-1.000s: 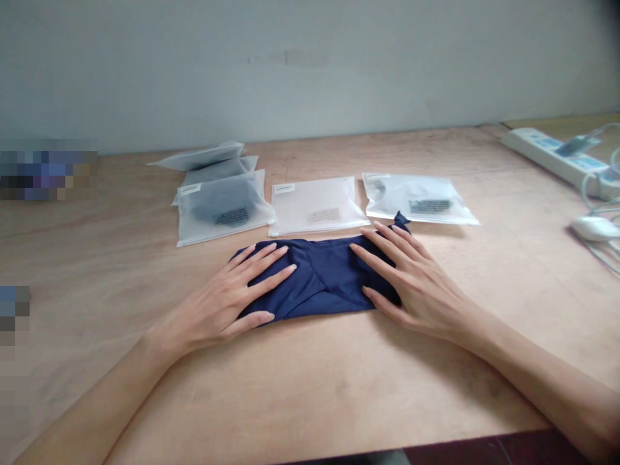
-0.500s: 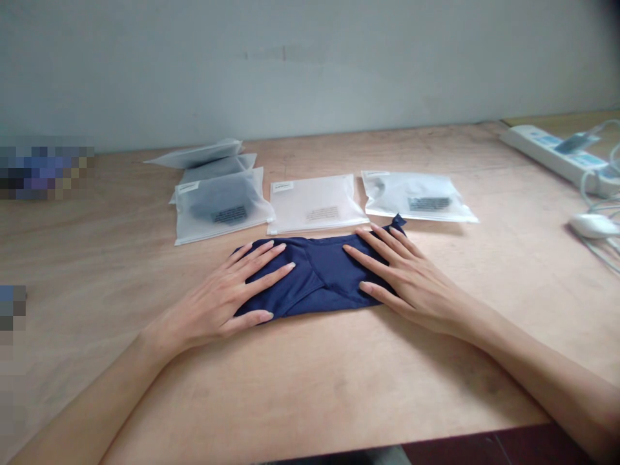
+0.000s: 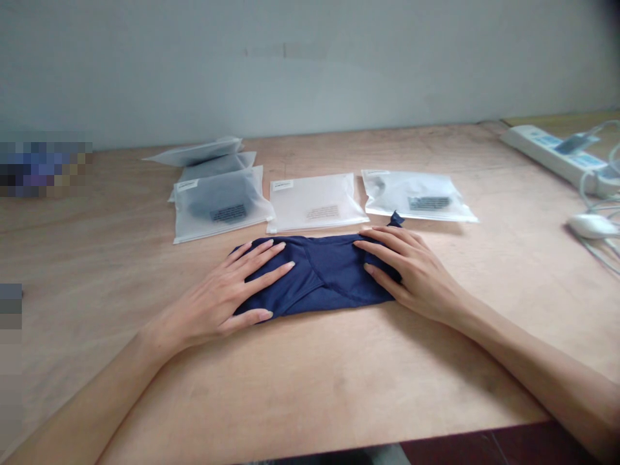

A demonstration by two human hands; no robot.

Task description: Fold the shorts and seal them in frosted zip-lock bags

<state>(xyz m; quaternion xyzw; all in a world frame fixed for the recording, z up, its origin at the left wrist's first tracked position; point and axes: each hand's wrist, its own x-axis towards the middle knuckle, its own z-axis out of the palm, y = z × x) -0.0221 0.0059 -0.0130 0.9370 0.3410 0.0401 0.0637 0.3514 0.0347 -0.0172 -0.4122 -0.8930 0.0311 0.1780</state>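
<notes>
A navy blue folded cloth garment [image 3: 329, 268] lies in a long flat band on the wooden table, a crossing fold over its middle. Spread across its left end is my left hand [image 3: 232, 287], fingers apart and palm down. My right hand [image 3: 409, 268] rests on the right end, its fingers stretched out over the fabric. A small twisted tip of the cloth pokes out beyond my right fingers. Just behind the garment lies a flat frosted zip bag [image 3: 317, 197] with a white label and printed text.
Left of that bag lies a frosted bag with dark contents [image 3: 223, 194], with more bags stacked behind it. Another filled bag [image 3: 416, 190] lies to the right. A white power strip [image 3: 557, 155] with cables and a white plug [image 3: 593, 225] occupies the far right.
My right hand has slid slightly to the right along the cloth, its fingers drawn in a little. My left hand stays in place.
</notes>
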